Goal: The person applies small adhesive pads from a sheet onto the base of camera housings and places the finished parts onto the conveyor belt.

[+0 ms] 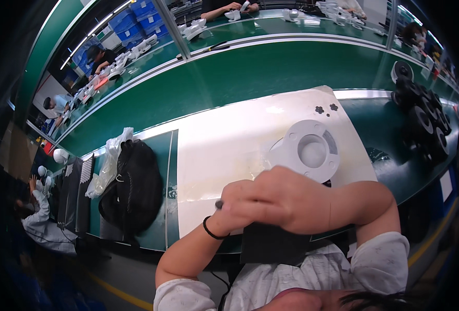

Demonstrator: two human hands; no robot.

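Observation:
My right hand [294,199] and my left hand [237,207] meet above the near edge of the white work sheet [219,155], both with fingers closed. The right one overlaps the left and hides most of it. A small dark rounded tip [219,205] pokes out by the fingers; the rest of that thing is hidden. Just beyond the hands, a round white plastic housing [330,155] with a ring-shaped centre lies on the sheet. Two small black flower-shaped pieces [320,110] and tiny dark bits rest near the sheet's far right corner. Below my hands shows a dark flat panel [276,243].
Left of the sheet sit a black bag [136,186] and a clear plastic bag [110,160]. Black round parts [424,116] are piled at the right. A metal rail [291,39] crosses the green bench, with co-workers and white parts beyond. Another person [45,223] sits far left.

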